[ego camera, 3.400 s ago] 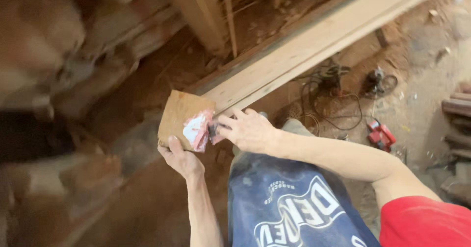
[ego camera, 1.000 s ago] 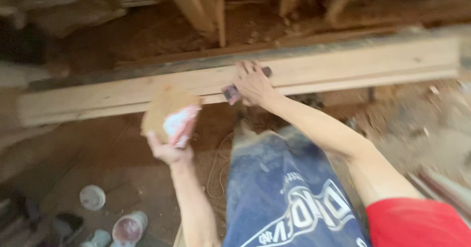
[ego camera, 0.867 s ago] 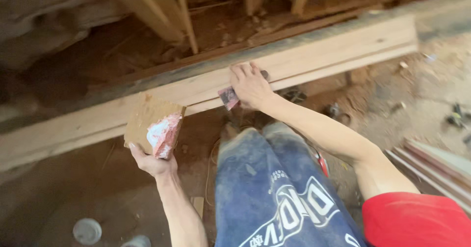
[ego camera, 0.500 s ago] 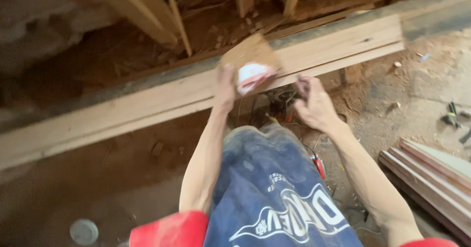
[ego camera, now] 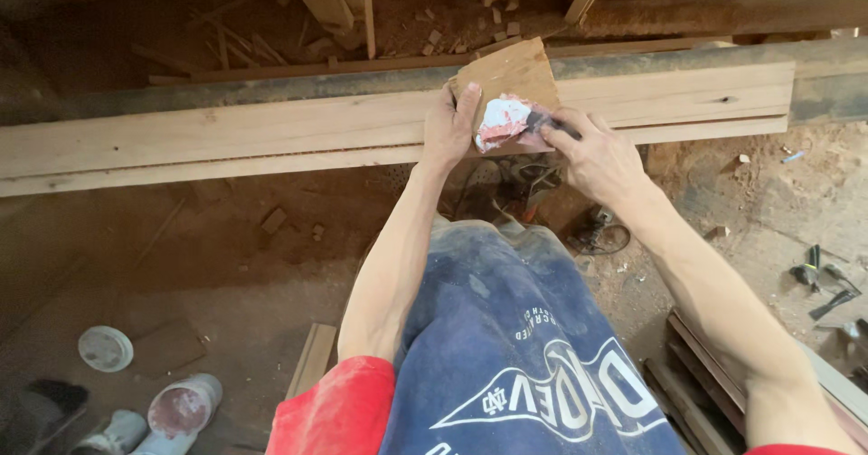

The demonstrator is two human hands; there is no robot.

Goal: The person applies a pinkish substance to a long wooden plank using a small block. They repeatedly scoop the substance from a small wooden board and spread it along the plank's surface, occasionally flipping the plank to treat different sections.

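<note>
White lid (ego camera: 105,348), pink-stained tub (ego camera: 183,405) and pliers (ego camera: 825,279) on dirt floor.

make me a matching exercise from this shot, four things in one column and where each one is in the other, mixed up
Things:
1. small wooden board
2. long plank
3. round white lid
4. dark hand tools

Places:
A. on the dirt floor at the lower left
B. on the ground at the far right
C. held up in the left hand, with a pink and white paste on it
D. lying across the view in front of the person

The right hand works a small dark tool in that paste.

Pairs: 1-C, 2-D, 3-A, 4-B
</note>
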